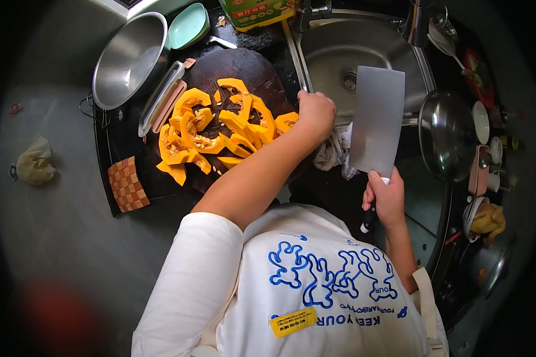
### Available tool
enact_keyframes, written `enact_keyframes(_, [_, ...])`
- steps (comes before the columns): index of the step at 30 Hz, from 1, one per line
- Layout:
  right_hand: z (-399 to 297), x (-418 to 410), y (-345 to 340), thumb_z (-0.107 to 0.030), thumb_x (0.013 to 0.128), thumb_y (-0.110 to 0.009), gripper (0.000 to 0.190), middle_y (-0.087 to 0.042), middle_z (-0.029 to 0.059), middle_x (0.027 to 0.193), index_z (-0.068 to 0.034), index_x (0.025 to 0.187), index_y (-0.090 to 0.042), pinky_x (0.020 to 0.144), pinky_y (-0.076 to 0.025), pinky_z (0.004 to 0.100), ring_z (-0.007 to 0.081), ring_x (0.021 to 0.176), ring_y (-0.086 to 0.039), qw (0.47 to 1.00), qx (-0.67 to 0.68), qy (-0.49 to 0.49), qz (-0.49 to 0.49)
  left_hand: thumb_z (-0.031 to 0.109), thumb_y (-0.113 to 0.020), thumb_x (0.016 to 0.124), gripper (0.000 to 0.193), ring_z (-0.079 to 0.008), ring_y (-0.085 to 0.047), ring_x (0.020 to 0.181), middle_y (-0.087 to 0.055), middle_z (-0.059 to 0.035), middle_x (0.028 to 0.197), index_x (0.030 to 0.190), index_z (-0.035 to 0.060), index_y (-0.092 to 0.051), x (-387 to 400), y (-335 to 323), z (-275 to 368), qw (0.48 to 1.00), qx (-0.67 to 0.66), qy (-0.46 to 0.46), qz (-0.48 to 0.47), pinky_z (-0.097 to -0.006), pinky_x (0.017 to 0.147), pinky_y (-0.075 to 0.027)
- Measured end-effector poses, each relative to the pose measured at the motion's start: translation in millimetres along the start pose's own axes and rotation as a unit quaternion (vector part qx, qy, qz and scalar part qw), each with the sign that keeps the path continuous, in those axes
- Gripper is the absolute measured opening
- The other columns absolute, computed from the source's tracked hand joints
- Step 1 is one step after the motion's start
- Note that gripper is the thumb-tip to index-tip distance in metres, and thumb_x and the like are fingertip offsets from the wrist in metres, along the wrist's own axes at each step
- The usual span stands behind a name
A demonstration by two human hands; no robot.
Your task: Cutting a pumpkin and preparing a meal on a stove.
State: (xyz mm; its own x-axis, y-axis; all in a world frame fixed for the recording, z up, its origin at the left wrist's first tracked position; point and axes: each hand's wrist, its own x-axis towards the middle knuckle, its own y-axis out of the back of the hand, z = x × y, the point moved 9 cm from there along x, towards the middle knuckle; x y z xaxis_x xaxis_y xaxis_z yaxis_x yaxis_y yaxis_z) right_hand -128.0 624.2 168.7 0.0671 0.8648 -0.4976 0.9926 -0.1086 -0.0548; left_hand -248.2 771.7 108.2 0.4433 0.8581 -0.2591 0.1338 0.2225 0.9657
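My right hand (386, 196) holds a broad-bladed kitchen cleaver (377, 120) by its black and white handle, with the blade raised beside the sink. My left hand (317, 114) is at the near left edge of the sink, fingers curled inward; what lies under them is hidden. Left of it, many cut pieces of orange pumpkin (241, 127), several rings with seeds and pulp, lie heaped on a dark round chopping board (236, 62). My left forearm covers part of the heap. A crumpled cloth (330, 154) lies just below my left hand.
A steel sink (332, 49) is ahead. At left stand a steel bowl (127, 62), green dishes (187, 26), a clear-lidded container (161, 98) and a woven mat (128, 184). At right are a domed pan lid (446, 134) and a whole plucked bird (487, 218) in a bowl.
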Motion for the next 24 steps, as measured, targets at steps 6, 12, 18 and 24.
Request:
enact_keyframes(6, [41.9,3.2,-15.4,-0.010,0.091,-0.050,0.009,-0.047,0.0023,0.055,-0.002,0.095,-0.047,0.038,-0.041,0.0247,0.0100,0.040,-0.046,0.992,-0.033,-0.084,-0.094,0.004,-0.060,0.070,0.045,-0.0271,-0.056,0.084,-0.055,-0.0100,0.087,0.115,0.0040,-0.054,-110.7,97.1,-77.0,0.915,-0.234,0.044,0.324,-0.0391,0.076,-0.039])
enact_keyframes(12, [65.3,14.5,-49.5,-0.012,0.092,-0.049,0.010,-0.046,0.0017,0.055,-0.003,0.095,-0.047,0.038,-0.041,0.0251,0.0102,0.039,-0.045,0.981,-0.053,-0.112,-0.151,0.008,-0.057,0.077,0.059,-0.0389,-0.035,0.125,-0.036,-0.0233,0.133,0.134,0.0021,-0.040,-190.5,23.5,-104.7,0.876,-0.303,0.151,0.344,-0.0448,0.105,-0.028])
enact_keyframes(18, [80.9,7.8,-61.5,-0.013,0.091,-0.049,0.011,-0.046,0.0013,0.056,-0.004,0.095,-0.046,0.039,-0.041,0.0252,0.0105,0.041,-0.046,0.984,-0.004,-0.127,-0.127,0.067,-0.067,0.066,0.089,-0.0468,-0.026,0.130,-0.027,-0.0250,0.141,0.137,0.0189,-0.043,-180.7,29.4,-93.1,0.911,-0.183,0.113,0.352,-0.0626,0.103,-0.020])
enact_keyframes(24, [90.4,-5.4,-60.7,-0.014,0.092,-0.050,0.012,-0.046,0.0016,0.056,-0.004,0.097,-0.046,0.039,-0.041,0.0254,0.0107,0.040,-0.046,0.989,0.012,-0.122,-0.079,0.069,-0.068,0.063,0.089,-0.0496,-0.031,0.126,-0.031,-0.0247,0.140,0.134,0.0191,-0.048,-170.7,34.0,-99.9,0.925,-0.173,0.067,0.330,-0.0597,0.100,-0.027])
